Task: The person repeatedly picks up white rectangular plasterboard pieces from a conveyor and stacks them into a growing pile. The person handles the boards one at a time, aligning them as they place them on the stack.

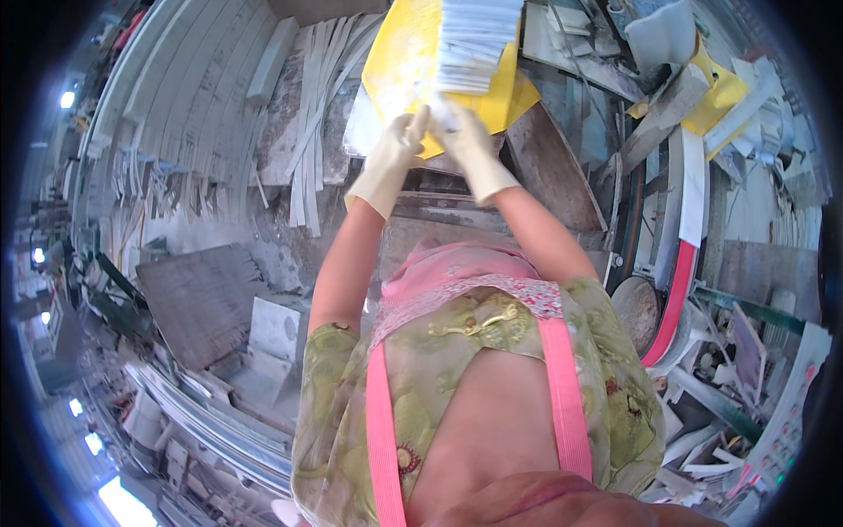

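Observation:
Both my hands wear cream rubber gloves and reach forward over a yellow sheet [399, 66]. My left hand [399, 145] has its fingers curled at the sheet's near part; what they hold, if anything, I cannot make out. Close beside it, my right hand [468, 145] is closed around a blurred white piece [443, 110], whose kind is unclear. Just beyond the hands, a neat stack of white strips [479, 44] rests on the yellow sheet.
Long pale slabs [198, 70] stand in rows at the left, beside loose thin strips [312, 114]. A brown board [553, 167] leans right of the hands. Farther right are another yellow sheet [716, 88], a red-and-white curved edge [676, 299] and broken offcuts [702, 439].

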